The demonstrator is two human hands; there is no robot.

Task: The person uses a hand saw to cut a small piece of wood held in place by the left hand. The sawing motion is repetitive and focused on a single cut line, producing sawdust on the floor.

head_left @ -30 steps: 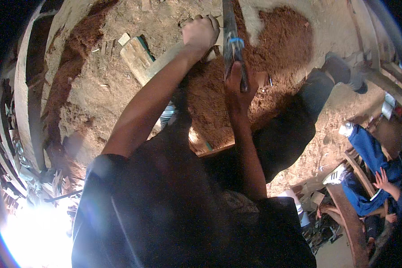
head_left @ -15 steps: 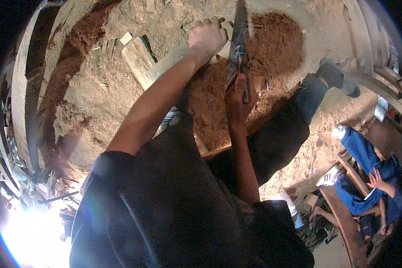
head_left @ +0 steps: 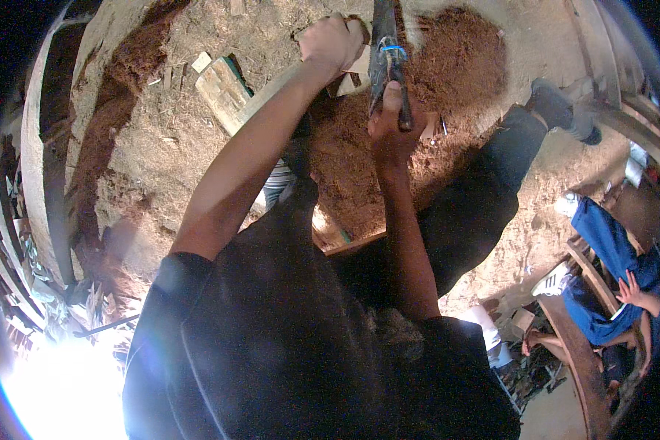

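Observation:
My right hand is closed round the handle of a dark-bladed hand saw, which has a blue tie near the handle. The blade points away from me and its far end runs out of the top of the picture. To its left, my left hand is closed over a pale piece of wood beside the blade. Its fingers curl over the far side, partly hidden. Whether the saw's teeth touch the wood I cannot tell. A pale beam stretches out from under my left forearm.
A short wood block lies left of the beam. Reddish sawdust covers the ground around the saw. My outstretched leg lies to the right. At the lower right sits another person in blue trousers, near a curved plank.
My right hand has pushed the saw forward, away from me. My left hand appears slightly farther up the picture, still on the wood; the whole view has shifted a little.

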